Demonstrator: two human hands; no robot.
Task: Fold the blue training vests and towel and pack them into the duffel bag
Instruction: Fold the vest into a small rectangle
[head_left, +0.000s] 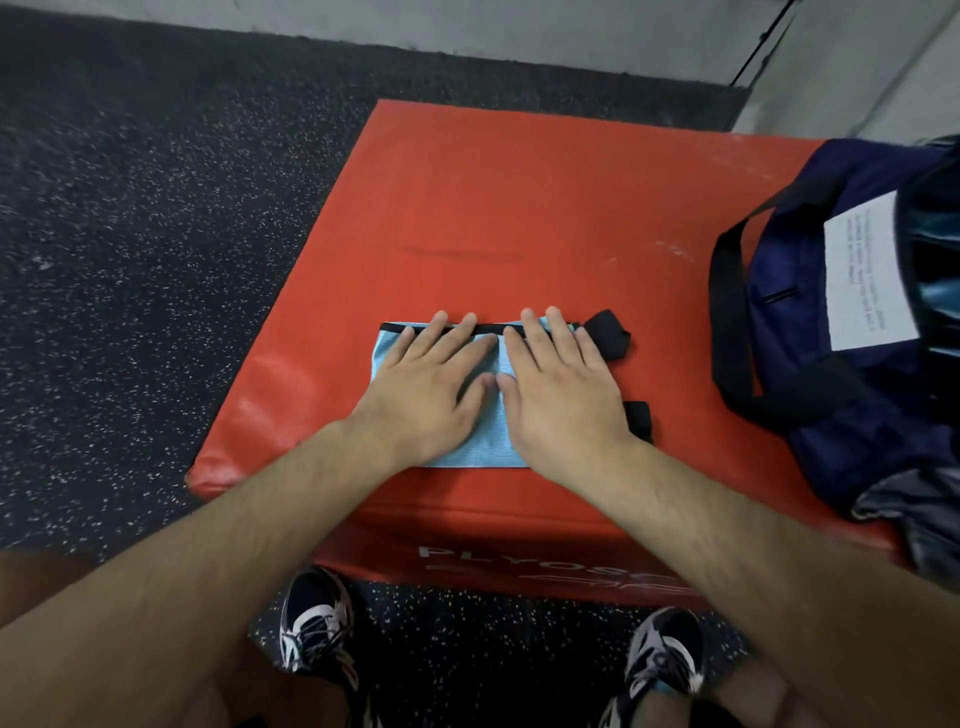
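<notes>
the folded blue vest (470, 451) lies on the red plyo box (467, 208) near the duffel bag (852, 447), pressed flat under the left hand (428, 387) and right hand (563, 397), fingers (536, 338) straight and slightly spread; it is probably light, limp, slippery mesh, best lifted by pinching both short ends.

— Where does the folded light-blue mesh vest (470, 449) lie?
— On the red padded vinyl box (493, 208), toward its near edge. The left hand (431, 384) lies flat on its left half, the right hand (561, 395) on its right.
— And the navy fabric duffel bag (810, 322)?
— On the same box, at its right end, apart from the vest.
</notes>
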